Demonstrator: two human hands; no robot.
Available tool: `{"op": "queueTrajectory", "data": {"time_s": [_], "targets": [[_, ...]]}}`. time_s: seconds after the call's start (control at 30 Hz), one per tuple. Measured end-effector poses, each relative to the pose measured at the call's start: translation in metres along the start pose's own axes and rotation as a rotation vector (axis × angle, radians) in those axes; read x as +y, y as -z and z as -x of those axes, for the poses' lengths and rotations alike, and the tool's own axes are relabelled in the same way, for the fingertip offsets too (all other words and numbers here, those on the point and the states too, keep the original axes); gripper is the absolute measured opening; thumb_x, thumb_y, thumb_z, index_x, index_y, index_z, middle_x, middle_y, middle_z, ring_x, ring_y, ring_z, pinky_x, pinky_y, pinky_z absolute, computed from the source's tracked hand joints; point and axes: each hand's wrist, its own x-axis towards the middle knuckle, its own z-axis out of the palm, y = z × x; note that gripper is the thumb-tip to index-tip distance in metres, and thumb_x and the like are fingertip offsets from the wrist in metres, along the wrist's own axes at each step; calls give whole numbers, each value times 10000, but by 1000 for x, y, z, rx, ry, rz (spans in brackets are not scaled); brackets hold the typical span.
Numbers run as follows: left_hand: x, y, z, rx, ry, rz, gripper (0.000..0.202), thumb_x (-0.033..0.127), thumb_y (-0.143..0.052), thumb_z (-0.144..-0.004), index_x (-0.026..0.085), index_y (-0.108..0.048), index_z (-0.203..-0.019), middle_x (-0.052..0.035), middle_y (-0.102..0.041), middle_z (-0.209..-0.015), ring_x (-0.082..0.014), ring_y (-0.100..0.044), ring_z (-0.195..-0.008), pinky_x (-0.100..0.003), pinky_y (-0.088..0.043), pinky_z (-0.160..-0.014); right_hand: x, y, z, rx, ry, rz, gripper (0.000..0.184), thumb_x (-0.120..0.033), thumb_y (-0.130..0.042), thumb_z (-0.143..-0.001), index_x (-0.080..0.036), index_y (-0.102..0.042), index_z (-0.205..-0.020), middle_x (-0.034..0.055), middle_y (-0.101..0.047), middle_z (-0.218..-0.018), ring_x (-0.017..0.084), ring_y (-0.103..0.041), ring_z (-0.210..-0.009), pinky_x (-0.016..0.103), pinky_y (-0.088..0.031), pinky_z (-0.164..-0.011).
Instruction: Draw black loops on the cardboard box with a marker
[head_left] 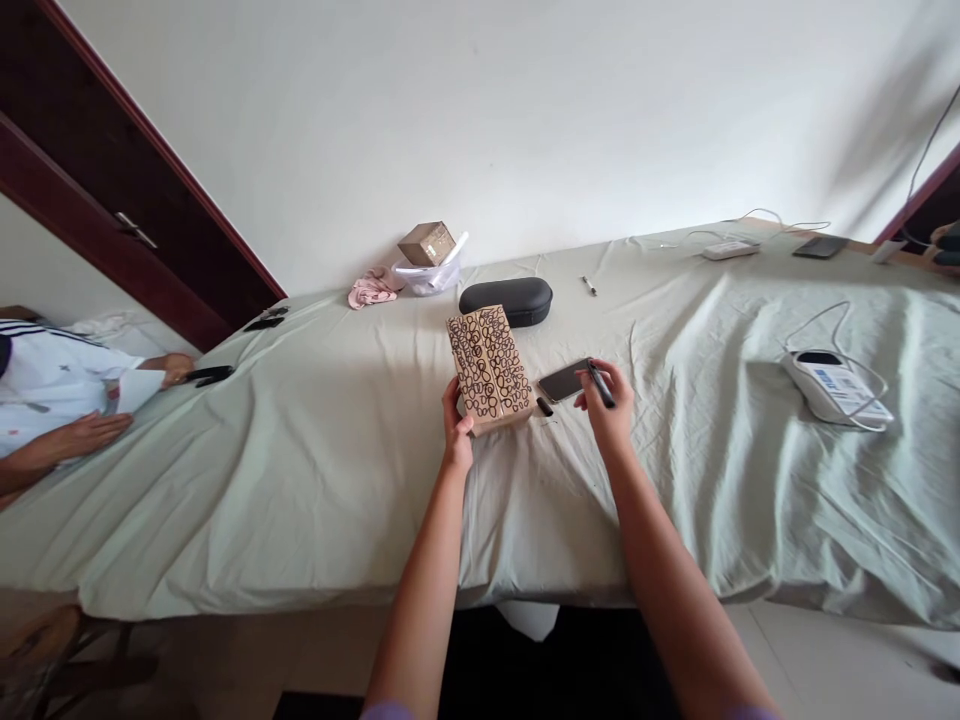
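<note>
A brown cardboard box [489,366] covered in black scribbled loops stands on the pale green sheet [315,460]. My left hand [456,430] grips its near left corner, fingers closed on the edge. My right hand [609,408] is closed round a black marker pen [600,384], held just right of the box. A dark phone [564,380] lies flat between the box and that hand. A small black pen cap [544,407] rests by the box's right corner.
A black oval case [505,300] lies behind the box. Further back are a small carton [427,243] on a white bag and a pink cloth [373,290]. A white device with cable [834,388] sits right. Another person's arms [67,440] rest at far left.
</note>
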Motion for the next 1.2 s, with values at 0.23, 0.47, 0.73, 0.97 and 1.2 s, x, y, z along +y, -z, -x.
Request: {"op": "queueTrajectory", "data": {"time_s": [0.23,0.47,0.73,0.97,1.2], "targets": [[-3,1,0,7,42,120,871,628,-652,-734,280,-490,-1516,-103,-535,-1514,-339,-444,-1474,-487,-413,-1199,34,14,-1,-269,-286,-12,460,-502,-567,-855,-208,-568,-1209,115,-713,-1165,180,-706,-621,299,-544,-527],[-1,-1,-1,25,55,123,868,646,-656,-732,294,-504,-1511,-96,-536,-1525,-342,-437,-1489,-496,-410,-1211,48,26,25,-372,65,726,358,-309,-542,-873,-213,-610,-1211,79,-748,-993,202,-653,-716,314,-473,-656],[-7,0,-1,42,35,146,826,599,-653,-760,274,-517,-1507,-102,-534,-1543,-333,-438,-1490,-494,-392,-1226,21,25,31,-538,89,944,176,-176,-614,-779,-218,-660,-944,40,-724,-944,190,-616,-746,276,-381,-627],[-8,0,0,45,65,156,841,616,-644,-759,275,-508,-1516,-106,-547,-1517,-333,-457,-1469,-485,-417,-1196,25,22,31,-562,83,1060,197,-143,-600,-817,-173,-702,-983,95,-718,-1010,223,-646,-816,284,-405,-643],[-11,-1,-1,55,58,246,781,550,-670,-767,285,-535,-1489,-93,-541,-1538,-323,-455,-1477,-475,-396,-1214,28,25,27,-590,125,1088,273,-125,-570,-899,-156,-749,-1102,106,-709,-1100,210,-678,-844,283,-476,-725]]}}
